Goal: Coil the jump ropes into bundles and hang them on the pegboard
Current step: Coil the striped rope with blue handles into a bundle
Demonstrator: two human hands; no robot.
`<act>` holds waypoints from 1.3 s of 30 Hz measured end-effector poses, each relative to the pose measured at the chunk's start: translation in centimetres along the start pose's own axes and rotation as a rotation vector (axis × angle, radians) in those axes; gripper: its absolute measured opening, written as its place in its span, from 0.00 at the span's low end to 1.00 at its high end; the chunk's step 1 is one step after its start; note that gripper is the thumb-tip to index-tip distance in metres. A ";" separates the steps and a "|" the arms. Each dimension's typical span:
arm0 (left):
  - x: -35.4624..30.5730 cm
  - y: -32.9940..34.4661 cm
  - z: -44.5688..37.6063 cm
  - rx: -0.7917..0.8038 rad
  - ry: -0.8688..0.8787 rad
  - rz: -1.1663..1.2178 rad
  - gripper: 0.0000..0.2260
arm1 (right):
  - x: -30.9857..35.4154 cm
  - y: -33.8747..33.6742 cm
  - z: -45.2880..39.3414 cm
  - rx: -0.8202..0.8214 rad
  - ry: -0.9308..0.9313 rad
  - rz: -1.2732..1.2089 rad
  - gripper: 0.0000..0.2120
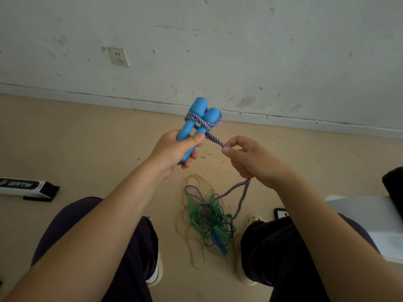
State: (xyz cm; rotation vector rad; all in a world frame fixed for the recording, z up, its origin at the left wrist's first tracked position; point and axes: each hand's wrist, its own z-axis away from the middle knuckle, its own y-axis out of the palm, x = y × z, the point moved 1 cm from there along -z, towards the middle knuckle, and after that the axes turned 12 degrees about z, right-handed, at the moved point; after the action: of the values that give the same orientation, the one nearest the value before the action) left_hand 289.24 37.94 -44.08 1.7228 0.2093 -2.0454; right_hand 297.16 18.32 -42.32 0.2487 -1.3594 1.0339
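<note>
Mid-frame, my left hand (174, 151) grips both blue handles (197, 125) together; my right hand (250, 160) pinches the purple rope (214, 140), winding the bundle. Next wrap needs steady tension, I judge.

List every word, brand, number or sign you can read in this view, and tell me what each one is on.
"BRTW": white letters, with a logo mark before them, on the long black and white box lying on the floor at the left.
White mark on the small dark device on the floor near the right knee: too small to read.
Blue handles, rope and wall socket: no text visible.
</note>
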 end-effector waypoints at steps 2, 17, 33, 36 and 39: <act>0.1 -0.1 0.1 0.013 0.006 -0.059 0.12 | 0.1 0.1 0.2 -0.018 -0.013 0.021 0.08; -0.2 0.5 1.6 0.640 -0.337 -0.572 0.12 | 0.3 -1.0 0.1 -0.230 -0.227 0.146 0.07; -0.4 0.4 1.7 0.716 -0.242 -0.432 0.11 | 0.2 -0.2 -0.8 -0.160 -0.151 -0.028 0.07; -0.5 0.2 1.5 0.630 -0.191 -0.277 0.11 | 0.3 -0.4 -0.7 -0.086 -0.111 -0.279 0.09; -0.7 0.5 1.3 0.505 -0.124 -0.108 0.13 | 0.2 -0.1 -0.5 0.037 -0.099 -0.403 0.16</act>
State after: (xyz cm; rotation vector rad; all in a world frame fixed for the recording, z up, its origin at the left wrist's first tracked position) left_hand 288.38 37.15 -43.06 1.8839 -0.2857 -2.4253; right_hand 297.53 18.70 -42.23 0.5828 -1.3099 0.7158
